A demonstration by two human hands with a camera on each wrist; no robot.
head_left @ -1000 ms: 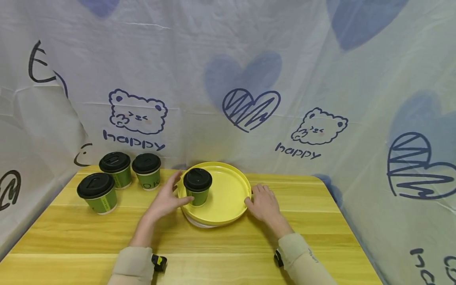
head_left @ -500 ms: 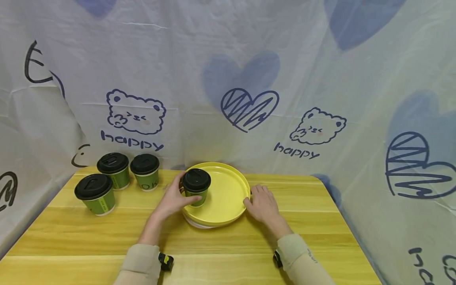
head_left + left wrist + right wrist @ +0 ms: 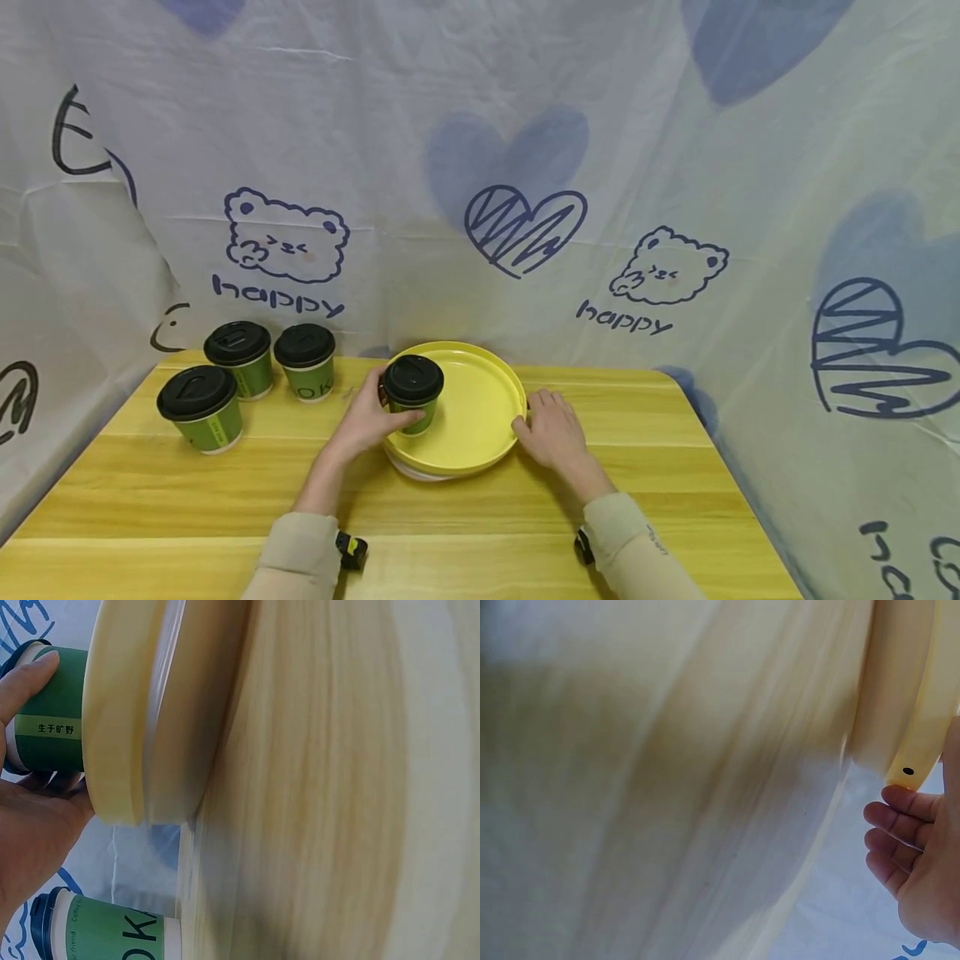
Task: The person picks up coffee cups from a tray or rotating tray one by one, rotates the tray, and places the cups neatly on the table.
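Observation:
A green paper coffee cup (image 3: 415, 395) with a black lid stands on the left part of a round yellow tray (image 3: 480, 433). My left hand (image 3: 367, 423) holds this cup, thumb across its near side and fingers round behind it. In the left wrist view the thumb presses the green cup wall (image 3: 56, 697) just below the lid. At the tray's right side, my right hand (image 3: 553, 429) grips the rim, thumb on the edge and fingers outside. The right wrist view shows the index fingertip against the tray's outer wall (image 3: 922, 735).
Three more lidded green cups stand at the table's back left: a front one (image 3: 201, 408), a rear one (image 3: 240, 358) and one marked OK (image 3: 306, 360). A pale round base (image 3: 420, 473) shows under the tray. A printed cloth (image 3: 420, 275) hangs behind the wooden table (image 3: 450, 542).
My left hand has moved right and closed round the cup on the tray, its thumb now across the front. The right hand stays at the rim.

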